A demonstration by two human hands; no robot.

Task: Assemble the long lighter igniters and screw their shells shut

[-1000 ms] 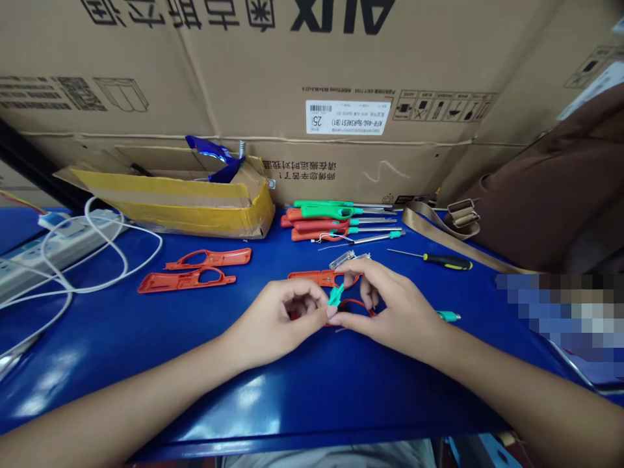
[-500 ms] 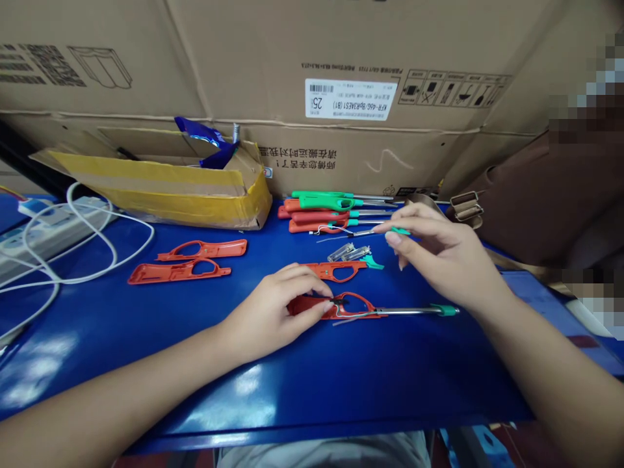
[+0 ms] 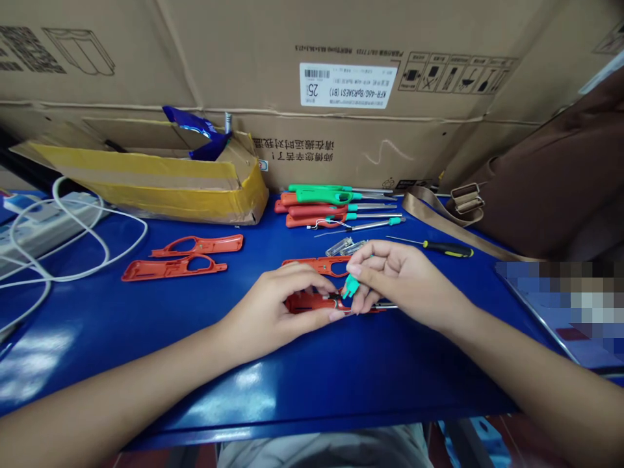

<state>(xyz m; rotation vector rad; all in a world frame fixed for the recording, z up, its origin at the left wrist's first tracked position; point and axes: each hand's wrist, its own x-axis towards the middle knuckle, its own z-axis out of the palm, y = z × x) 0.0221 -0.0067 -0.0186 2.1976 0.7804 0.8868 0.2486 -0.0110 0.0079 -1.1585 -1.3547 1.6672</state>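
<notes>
My left hand is closed around the edge of a red lighter handle half, which lies open on the table with thin wires and a metal tube. Between the thumb and fingers of my right hand is a small green trigger, just above that half's trigger loop. My right hand hides most of the tube. Just behind lies another red handle half, partly covered by my fingers. Clear fuel tanks and a loose metal tube with a green tip rest farther back.
Assembled red and green lighters are piled at the back. Two more red halves lie left, near a taped carton, white cables and a power strip. A screwdriver and brown strap are at right.
My right hand has come down and left from the back of the table, bringing the green trigger to the red handle half. It has uncovered the screwdriver. My left hand stays on the half.
</notes>
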